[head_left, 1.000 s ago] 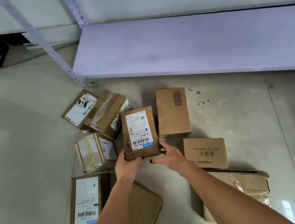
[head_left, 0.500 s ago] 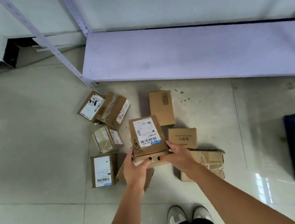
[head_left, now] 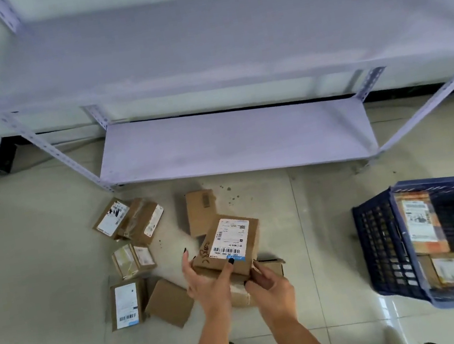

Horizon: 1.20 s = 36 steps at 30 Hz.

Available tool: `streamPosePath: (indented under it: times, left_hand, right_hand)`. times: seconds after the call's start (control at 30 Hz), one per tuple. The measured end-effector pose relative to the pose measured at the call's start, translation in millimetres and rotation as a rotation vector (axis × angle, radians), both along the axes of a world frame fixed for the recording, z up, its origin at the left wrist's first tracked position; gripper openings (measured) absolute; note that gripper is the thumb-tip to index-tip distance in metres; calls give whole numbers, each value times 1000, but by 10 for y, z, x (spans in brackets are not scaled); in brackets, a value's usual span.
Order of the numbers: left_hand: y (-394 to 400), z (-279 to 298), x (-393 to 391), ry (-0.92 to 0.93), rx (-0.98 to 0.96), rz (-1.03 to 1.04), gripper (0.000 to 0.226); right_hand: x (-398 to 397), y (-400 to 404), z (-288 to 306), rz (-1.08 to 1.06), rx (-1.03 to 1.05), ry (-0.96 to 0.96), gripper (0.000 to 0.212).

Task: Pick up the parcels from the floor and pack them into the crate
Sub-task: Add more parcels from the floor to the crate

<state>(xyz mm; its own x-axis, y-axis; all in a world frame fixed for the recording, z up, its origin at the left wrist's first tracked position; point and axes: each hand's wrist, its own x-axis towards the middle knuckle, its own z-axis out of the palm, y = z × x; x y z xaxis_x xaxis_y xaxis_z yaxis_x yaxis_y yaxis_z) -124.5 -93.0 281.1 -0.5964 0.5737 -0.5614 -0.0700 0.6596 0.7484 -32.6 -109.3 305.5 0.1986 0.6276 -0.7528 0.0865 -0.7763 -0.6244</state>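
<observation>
Overhead, a lilac metal shelf rack point(head_left: 232, 140) stands against the wall, its lowest board just above the tiled floor point(head_left: 24, 268).

Item: blue slatted crate point(head_left: 384, 247), at the right edge, already holding at least two labelled parcels; well apart from the hands.

Item: loose parcels point(head_left: 128, 222) scattered on the floor at left, around seven, not yet collected.

Item: labelled parcel point(head_left: 228, 244), lifted clear of the floor, tilted, barcode label up. The left hand point(head_left: 206, 284) grips its near-left corner, thumb laid over the label edge. The right hand point(head_left: 269, 282) holds the near-right underside, fingers curled round the edge.

Step in hand, by judgement: carrying. The next move calls for a swing rightward to the crate and lowering the parcel into free space beside those inside.
</observation>
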Motion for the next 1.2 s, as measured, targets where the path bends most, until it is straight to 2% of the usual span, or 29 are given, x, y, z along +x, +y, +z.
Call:
streamPosePath:
  times: [0.17, 0.3, 0.4, 0.57, 0.67, 0.77, 0.93, 1.1, 1.2]
  left_hand:
    - [58, 89, 925, -102, 10, -31, 89]
    - [80, 256, 1809, -218, 52, -135, 80]
    - [55, 388, 2465, -286, 72, -265, 73]
    - [76, 475, 3464, -396, 93, -398, 67]
    - [49, 448, 3959, -441, 66, -392, 62]
    - [-49, 298, 4437, -495, 21, -340, 64]
    - [-195, 23, 5151, -439, -7, -288, 71]
    - [-205, -238, 5568, -279, -11, -399, 82]
    - [-184, -363, 5819, -174, -54, -486, 88]
  right_hand:
    - [1215, 159, 26, -139, 7, 57, 39]
    - [2507, 393, -40, -138, -20, 118, 67]
    - [3496, 544, 10, -164, -71, 191, 74]
    - [4781, 382, 51, -225, -219, 353, 49]
    - [5163, 191, -46, -391, -183, 381, 42]
    - [5373, 81, -151, -545, -113, 367, 55]
    - [5477, -60, -355, -469, -144, 347, 79]
    - [5764, -110, -548, -401, -59, 310, 80]
    - [6039, -67, -686, -339, -20, 252, 89]
